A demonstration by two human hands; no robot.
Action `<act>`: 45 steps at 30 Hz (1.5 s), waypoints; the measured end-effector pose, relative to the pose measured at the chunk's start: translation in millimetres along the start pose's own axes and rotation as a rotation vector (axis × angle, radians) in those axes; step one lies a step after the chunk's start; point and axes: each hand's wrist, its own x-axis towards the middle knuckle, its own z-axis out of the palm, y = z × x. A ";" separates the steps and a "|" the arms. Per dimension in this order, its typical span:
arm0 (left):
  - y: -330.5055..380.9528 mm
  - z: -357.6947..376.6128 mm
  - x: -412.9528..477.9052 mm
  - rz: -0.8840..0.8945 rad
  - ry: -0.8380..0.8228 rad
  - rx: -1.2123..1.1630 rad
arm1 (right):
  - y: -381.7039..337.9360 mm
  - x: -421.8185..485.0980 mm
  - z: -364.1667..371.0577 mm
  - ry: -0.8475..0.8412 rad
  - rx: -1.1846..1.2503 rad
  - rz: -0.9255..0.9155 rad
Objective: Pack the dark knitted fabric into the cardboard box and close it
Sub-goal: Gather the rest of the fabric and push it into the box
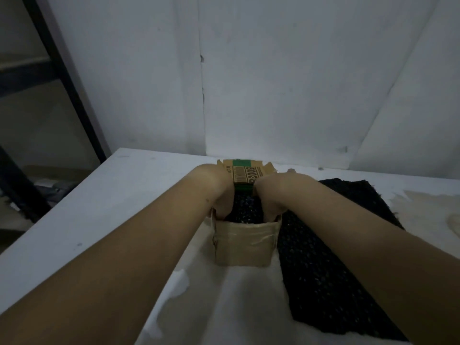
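From the head camera, the cardboard box (242, 245) stands on the white worktop (99, 207), straight ahead of the person, its near side wrapped in pale tape. Both forearms reach over that near side. The left hand (222, 200) and the right hand (271, 202) bend down at the wrist into the open top, one at each side of the box. This looks like the stuffing step, with the hands set there to push the load down so the flaps can meet.

The dark knitted fabric (323, 270) is only partly packed. A bunch of it shows inside the box between the two hands, and a long stretch lies flat on the worktop to the right of the box, running under the right forearm. The far flap (245, 170) stands up behind the hands (green tape and printed digits on it), probably left open to keep the mouth clear. Closing is not yet possible, I judge.

Much is hidden. The fingers of both hands are sunk below the rim of the box, so I cannot tell whether they are spread, pressed flat or pinching the knit. Nor can I tell whether the fabric inside joins the stretch outside, since the right wrist covers that spot. The side flaps are behind the wrists. The light is dim, and left of the box, beyond the worktop, a dark frame (67, 83) is hard to make out.
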 end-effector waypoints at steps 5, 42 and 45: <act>-8.8 17.2 11.9 0.036 0.090 0.016 | 6.1 -1.2 17.7 0.131 0.121 -0.003; -26.9 9.4 22.9 0.194 -0.050 -0.189 | 8.4 -3.9 32.6 0.138 0.383 -0.141; -35.3 12.6 16.5 0.238 -0.008 -0.226 | 11.9 -11.3 27.3 0.151 0.367 -0.157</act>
